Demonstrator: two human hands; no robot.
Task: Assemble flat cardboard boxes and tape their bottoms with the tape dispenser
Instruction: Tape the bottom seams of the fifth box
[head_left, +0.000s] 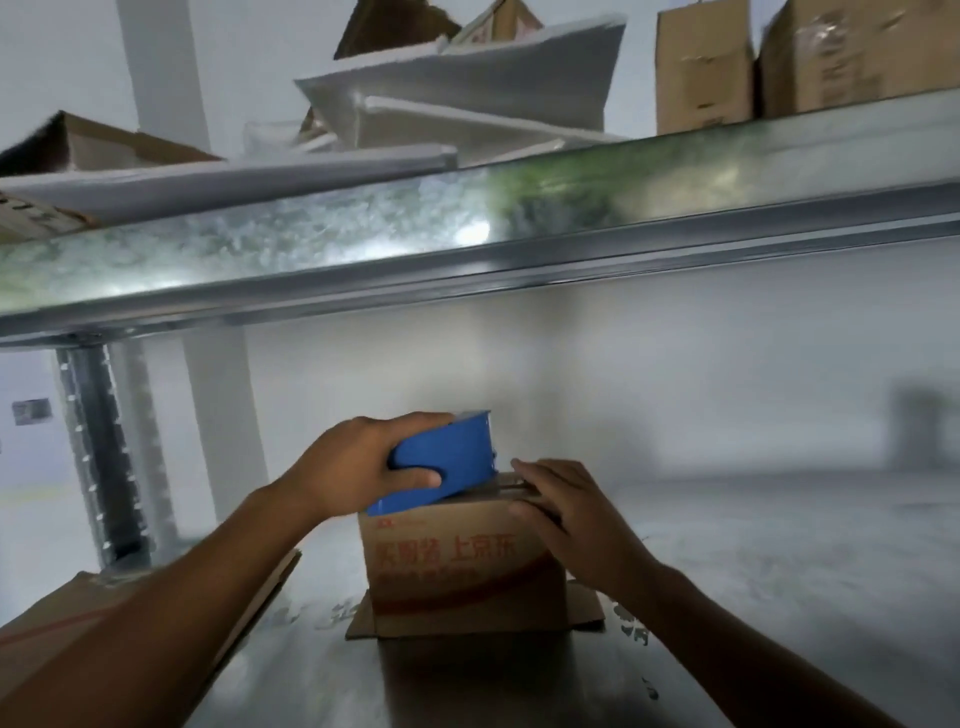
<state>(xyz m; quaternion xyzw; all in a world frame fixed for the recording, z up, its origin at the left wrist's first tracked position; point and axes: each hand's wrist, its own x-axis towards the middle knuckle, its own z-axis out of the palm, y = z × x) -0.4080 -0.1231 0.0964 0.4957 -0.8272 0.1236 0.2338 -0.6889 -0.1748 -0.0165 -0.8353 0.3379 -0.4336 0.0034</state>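
Observation:
A small cardboard box (457, 566) with red print stands upside down on the metal shelf surface (727, 597), its lower flaps splayed out. My left hand (358, 467) grips a blue tape dispenser (452, 457), tilted and resting on the box's top face. My right hand (566, 514) lies on the right part of the top face, fingers stretched flat toward the dispenser's mouth and pressing down. The top seam is mostly hidden by the dispenser and hands.
Flat cardboard (67, 613) lies at the left under my left forearm. A galvanised shelf beam (467, 234) runs overhead, with white foam sheets (467, 93) and cardboard boxes (779, 62) on it. A perforated upright post (98, 457) stands at the left.

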